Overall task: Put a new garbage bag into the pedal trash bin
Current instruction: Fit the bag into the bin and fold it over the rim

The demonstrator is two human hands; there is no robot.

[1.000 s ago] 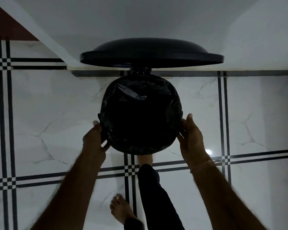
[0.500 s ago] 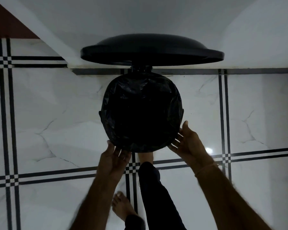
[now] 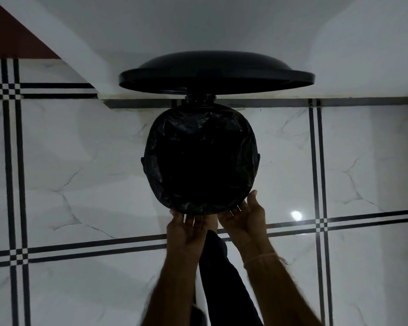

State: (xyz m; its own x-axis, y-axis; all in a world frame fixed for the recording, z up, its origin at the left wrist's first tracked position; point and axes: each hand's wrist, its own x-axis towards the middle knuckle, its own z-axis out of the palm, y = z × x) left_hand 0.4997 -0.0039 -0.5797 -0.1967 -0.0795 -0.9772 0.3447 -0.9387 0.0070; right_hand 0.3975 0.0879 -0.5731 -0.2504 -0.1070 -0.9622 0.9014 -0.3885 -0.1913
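Both hands, left hand [image 3: 186, 228] and right hand [image 3: 243, 216], press spread fingers under the bin's [image 3: 257, 158] near rim, tucking the garbage bag [image 3: 198, 128] just beyond the fingertips. A hard tug could tear it or drag it off the far rim.

Black garbage bag [image 3: 199, 158] lines the black bin, black lid [image 3: 216, 70] raised. Floor [image 3: 80, 172] is glossy white marble-look tile with grey veins and paired black lines crossing in small checkered squares. White wall [image 3: 198, 24], dark red-brown patch [image 3: 12, 36] top left; dark trouser leg [image 3: 224, 274].
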